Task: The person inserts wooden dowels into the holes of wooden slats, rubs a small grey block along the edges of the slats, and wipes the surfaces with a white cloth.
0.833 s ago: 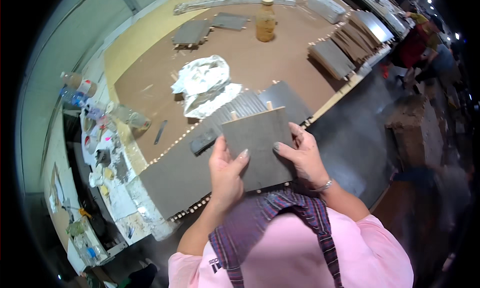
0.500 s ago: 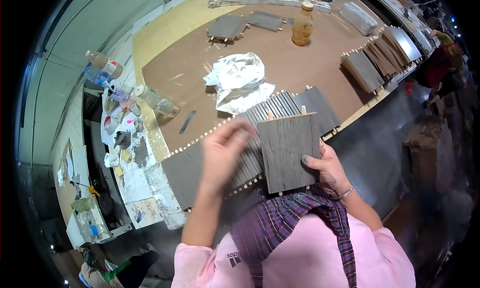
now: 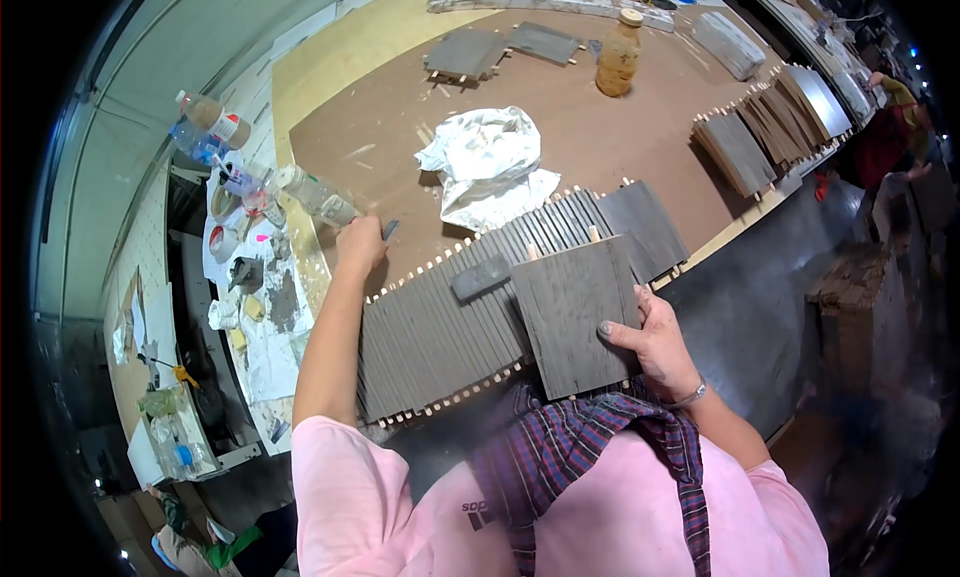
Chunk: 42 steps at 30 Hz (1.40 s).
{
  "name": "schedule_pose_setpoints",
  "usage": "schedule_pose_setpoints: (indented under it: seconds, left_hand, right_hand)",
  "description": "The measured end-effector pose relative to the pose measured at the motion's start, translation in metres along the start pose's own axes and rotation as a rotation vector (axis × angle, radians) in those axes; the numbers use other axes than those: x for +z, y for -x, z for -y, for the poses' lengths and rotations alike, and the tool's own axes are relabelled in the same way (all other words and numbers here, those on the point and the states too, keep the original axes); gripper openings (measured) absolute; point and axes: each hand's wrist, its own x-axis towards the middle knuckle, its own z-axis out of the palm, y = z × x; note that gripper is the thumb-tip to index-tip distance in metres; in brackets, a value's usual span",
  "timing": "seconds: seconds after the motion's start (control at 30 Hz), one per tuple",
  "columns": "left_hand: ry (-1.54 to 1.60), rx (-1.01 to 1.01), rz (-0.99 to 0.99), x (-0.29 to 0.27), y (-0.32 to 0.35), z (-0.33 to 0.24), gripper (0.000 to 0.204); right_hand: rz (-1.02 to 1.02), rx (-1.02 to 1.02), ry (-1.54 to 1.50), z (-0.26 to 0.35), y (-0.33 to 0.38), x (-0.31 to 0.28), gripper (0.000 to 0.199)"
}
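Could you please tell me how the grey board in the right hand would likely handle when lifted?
The grey board is probably stiff, as it looks flat though gripped at one side. It may be fairly light, with only the right hand gripping it. Its protruding pegs might snag.

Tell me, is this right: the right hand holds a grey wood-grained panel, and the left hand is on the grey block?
Not quite: the head view shows the left hand at the thin dark strip, not on the grey block. The right hand does hold a grey wood-grained panel.
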Motion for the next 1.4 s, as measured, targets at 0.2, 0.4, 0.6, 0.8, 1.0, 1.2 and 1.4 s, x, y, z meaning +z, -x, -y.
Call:
schedule_pose_setpoints:
  seconds: [0.2,0.4,0.6,0.8,1.0,1.2,1.4]
  left_hand:
    - [0.09,0.0,-0.042,0.011,-0.003,0.001,0.018]
    - [0.249,0.048,-0.121,0.01,0.003,0.028,0.016]
    - [1.285,0.246,-0.322,-0.078,0.101,-0.004,0.016]
    - [1.315,0.166,-0.323,-0.07,0.243,-0.006,0.03]
    - [1.02,0.241,-0.356,-0.04,0.267,-0.022,0.023]
    - [0.91,0.229,-0.467,-0.026,0.27,-0.031,0.027]
    - [0.855,0.221,-0.571,-0.013,0.26,-0.022,0.025]
  right_hand:
    - [0.047,0.034,0.049,-0.009,-0.001,0.014,0.05]
    - [0.116,-0.064,0.263,-0.032,-0.008,0.029,0.059]
    - [0.139,-0.157,0.387,-0.043,-0.02,0.054,0.059]
    - [0.293,-0.292,0.616,-0.04,-0.044,0.116,0.058]
    - [0.218,-0.416,1.056,-0.047,-0.054,0.142,0.061]
    - [0.155,-0.788,1.112,-0.074,-0.058,0.142,0.052]
    - [0.074,-0.911,1.138,-0.085,-0.054,0.147,0.045]
